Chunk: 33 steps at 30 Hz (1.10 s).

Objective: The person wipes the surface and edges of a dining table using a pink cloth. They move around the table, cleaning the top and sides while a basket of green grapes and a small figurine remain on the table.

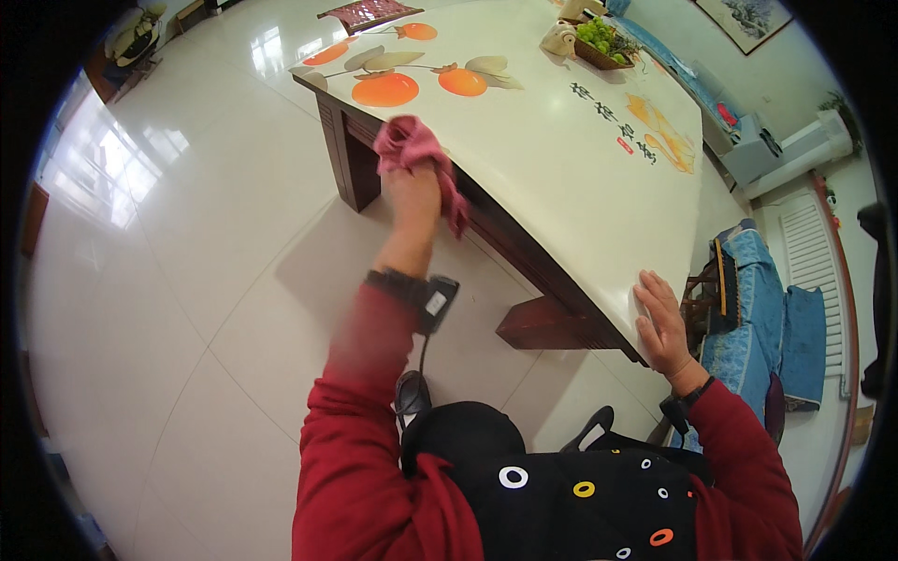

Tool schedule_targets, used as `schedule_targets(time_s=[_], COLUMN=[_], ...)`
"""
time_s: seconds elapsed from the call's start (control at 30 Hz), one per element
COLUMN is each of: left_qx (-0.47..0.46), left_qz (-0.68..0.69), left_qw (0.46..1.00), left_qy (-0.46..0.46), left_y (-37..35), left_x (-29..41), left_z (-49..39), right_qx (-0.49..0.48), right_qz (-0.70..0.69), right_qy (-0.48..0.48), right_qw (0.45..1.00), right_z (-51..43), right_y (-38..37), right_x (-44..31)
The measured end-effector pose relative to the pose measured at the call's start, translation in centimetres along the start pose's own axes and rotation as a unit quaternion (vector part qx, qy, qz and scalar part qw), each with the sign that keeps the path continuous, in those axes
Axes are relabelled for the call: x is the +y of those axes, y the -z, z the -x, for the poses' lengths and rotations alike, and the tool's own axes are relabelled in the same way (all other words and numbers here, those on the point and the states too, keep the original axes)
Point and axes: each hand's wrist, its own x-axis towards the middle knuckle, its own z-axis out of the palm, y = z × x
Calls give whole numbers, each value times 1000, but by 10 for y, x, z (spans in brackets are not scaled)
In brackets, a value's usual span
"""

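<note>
A pink cloth (414, 144) is bunched in my left hand (414, 193). It lies against the long edge of a dining table (519, 161), and one end hangs down beside the dark wooden apron. The table's glossy pale top carries printed orange persimmons (386, 90), dark brushed characters and a yellow motif. My right hand (661, 326) rests on the near right corner of the tabletop, fingers slightly apart and holding nothing. Each wrist wears a black strap with a small device, and a cable runs from the left one.
On the table's far end sit a wicker basket (603, 52) of green grapes and a beige ceramic figure (559, 38). A blue-covered sofa (754, 301) and a white radiator (814, 245) stand to the right. Pale floor tiles (175, 315) stretch leftward; a red woven stool (368, 14) stands beyond the table.
</note>
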Motion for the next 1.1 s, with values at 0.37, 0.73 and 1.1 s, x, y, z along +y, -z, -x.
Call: schedule_targets(time_s=[0.37, 0.73, 1.1], left_qx=[-19, -9, -240], left_qz=[276, 221, 233], left_qw=[958, 922, 853], left_qy=[79, 318, 400], left_y=[22, -21, -26], left_x=[11, -59, -67], left_z=[-117, 66, 167], right_qx=[-22, 4, 6], right_qz=[2, 0, 9], right_qy=[-12, 6, 3], right_qw=[1000, 1000, 1000], right_z=[-1, 1, 1], right_y=[3, 1, 0], right_x=[-2, -2, -1])
